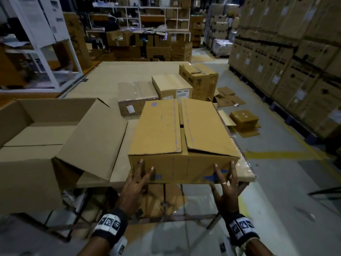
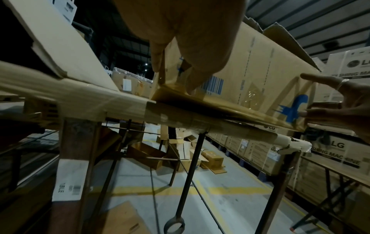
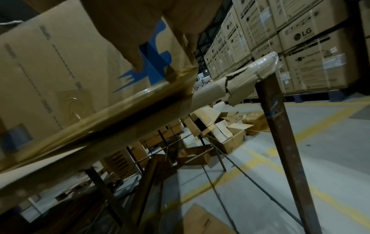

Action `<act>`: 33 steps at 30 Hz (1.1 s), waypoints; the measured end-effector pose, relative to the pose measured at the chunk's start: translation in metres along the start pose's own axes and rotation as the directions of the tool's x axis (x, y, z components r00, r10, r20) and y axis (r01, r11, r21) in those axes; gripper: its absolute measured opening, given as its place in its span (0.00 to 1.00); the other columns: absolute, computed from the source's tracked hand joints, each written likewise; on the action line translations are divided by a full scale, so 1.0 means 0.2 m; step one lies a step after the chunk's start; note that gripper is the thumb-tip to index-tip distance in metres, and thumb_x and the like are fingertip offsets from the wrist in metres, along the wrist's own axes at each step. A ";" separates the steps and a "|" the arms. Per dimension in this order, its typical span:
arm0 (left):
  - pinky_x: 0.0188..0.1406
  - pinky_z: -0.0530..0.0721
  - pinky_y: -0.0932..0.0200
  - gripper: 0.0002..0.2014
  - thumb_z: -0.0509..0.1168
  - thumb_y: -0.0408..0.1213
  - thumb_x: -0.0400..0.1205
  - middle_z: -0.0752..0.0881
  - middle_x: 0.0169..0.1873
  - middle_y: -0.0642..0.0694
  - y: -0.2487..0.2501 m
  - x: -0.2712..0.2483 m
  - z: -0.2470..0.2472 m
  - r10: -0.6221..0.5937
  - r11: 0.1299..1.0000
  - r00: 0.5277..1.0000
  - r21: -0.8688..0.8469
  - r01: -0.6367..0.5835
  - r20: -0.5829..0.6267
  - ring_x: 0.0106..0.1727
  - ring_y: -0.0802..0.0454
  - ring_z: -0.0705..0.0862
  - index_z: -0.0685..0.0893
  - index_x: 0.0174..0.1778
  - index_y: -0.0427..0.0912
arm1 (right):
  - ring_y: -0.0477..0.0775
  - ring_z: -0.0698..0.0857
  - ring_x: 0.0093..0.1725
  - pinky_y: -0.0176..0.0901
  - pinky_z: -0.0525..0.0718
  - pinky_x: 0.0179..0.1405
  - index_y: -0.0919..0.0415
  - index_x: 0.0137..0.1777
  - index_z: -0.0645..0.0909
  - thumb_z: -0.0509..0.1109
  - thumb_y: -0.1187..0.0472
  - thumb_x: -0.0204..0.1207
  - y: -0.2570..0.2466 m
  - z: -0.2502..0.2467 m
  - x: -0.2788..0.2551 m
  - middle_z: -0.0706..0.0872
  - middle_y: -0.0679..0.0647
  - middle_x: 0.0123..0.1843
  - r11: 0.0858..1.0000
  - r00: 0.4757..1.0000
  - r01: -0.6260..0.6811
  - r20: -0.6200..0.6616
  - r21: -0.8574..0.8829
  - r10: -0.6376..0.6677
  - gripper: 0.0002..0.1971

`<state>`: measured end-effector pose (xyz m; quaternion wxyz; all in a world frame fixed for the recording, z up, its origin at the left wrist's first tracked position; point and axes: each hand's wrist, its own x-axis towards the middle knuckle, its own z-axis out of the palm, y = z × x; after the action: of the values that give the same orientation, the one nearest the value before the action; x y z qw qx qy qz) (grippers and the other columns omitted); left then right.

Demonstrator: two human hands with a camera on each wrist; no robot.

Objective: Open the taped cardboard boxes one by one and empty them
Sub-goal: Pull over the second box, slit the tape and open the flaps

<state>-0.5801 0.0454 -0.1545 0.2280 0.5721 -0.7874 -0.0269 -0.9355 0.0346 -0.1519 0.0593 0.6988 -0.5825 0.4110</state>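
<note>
Head view: the cardboard box (image 1: 182, 137), its flaps unsealed, is seen at the table (image 1: 110, 85) near edge, by the right corner. Straight fingers of the left hand (image 1: 137, 180) and right hand (image 1: 226, 183) are pressed flat against its near side.

Left wrist view: the left fingers (image 2: 192, 74) are laid on the box wall.

Right wrist view: the same contact is shown by the blue logo (image 3: 156, 63).

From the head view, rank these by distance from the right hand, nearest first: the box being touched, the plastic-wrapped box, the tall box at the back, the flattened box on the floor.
1. Box being touched, directly at the right hand, its fingers on the near face.
2. Flattened box on the floor, ahead to the right, off the table.
3. Plastic-wrapped box, ahead to the left; close to call against the flattened one.
4. Tall box at the back, farthest.
</note>
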 end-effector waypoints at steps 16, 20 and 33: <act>0.79 0.67 0.38 0.27 0.60 0.38 0.83 0.70 0.83 0.43 0.21 0.11 -0.23 0.127 0.991 0.954 0.082 -0.108 -0.271 0.85 0.42 0.64 0.73 0.81 0.45 | 0.58 0.73 0.79 0.65 0.63 0.81 0.57 0.80 0.74 0.75 0.56 0.77 -0.36 -0.11 0.10 0.73 0.56 0.81 0.983 0.985 0.171 0.016 0.060 -0.172 0.30; 0.72 0.77 0.43 0.30 0.71 0.31 0.79 0.78 0.76 0.41 0.33 0.37 -0.40 0.303 0.953 0.935 0.069 -0.295 -0.184 0.77 0.42 0.77 0.76 0.79 0.41 | 0.53 0.76 0.76 0.62 0.70 0.78 0.56 0.80 0.72 0.68 0.47 0.82 -0.48 -0.09 0.22 0.78 0.53 0.76 0.972 0.967 0.222 0.114 0.073 -0.229 0.28; 0.80 0.72 0.50 0.25 0.58 0.42 0.90 0.68 0.84 0.47 0.37 1.01 -0.50 0.461 0.868 0.827 0.033 -0.496 0.323 0.82 0.49 0.69 0.66 0.85 0.47 | 0.55 0.76 0.77 0.54 0.77 0.75 0.57 0.80 0.72 0.59 0.37 0.84 -0.39 -0.09 0.42 0.79 0.53 0.77 0.988 0.980 0.130 0.141 0.085 -0.141 0.32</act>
<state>-0.6558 -0.0914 0.0238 0.0700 0.3574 -0.9312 -0.0111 -0.8782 0.0047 -0.0549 0.0179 0.7669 -0.5204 0.3750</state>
